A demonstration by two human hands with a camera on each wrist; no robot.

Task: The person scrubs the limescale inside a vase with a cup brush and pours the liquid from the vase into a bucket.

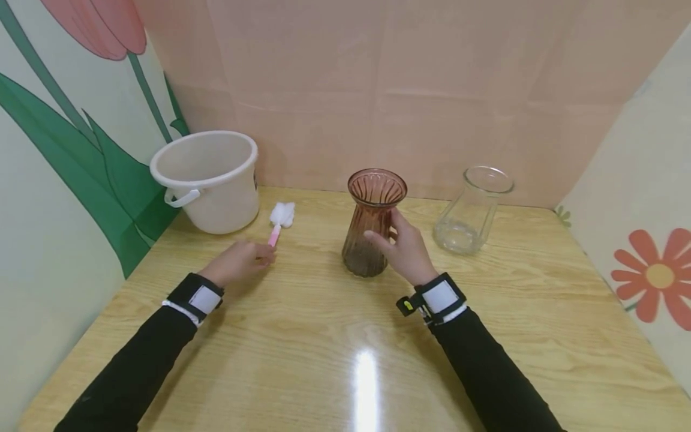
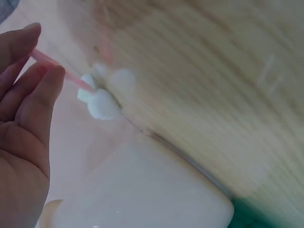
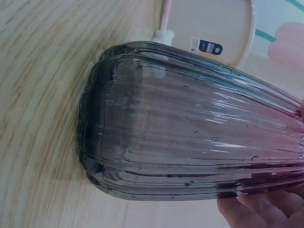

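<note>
— While the fingers [image 2: 40,95] of the left hand [image 1: 237,262] are curled around the pink handle, where is the brush [image 1: 280,219] kept?

— It is pinched at the handle's end; its white sponge head is seen low over the tabletop [image 1: 324,348], just beside the white bucket [image 1: 207,180]. Whether it is touching the wood cannot be told.

— And how is the right hand [image 1: 406,252] placed?

— Its fingers are wrapped around the narrow waist of the brown ribbed vase [image 1: 372,225], which is standing upright near the middle of the tabletop.

— How much can be judged as done?

— Only the grasping. The brush is well apart from the vase mouth, so nothing has been put inside yet; the clear glass vase [image 1: 471,210] on the right is untouched.

— Can any writing be read?

— A dark label [image 3: 206,46] is seen on the bucket in the right wrist view, but its words are too small to be read.
</note>
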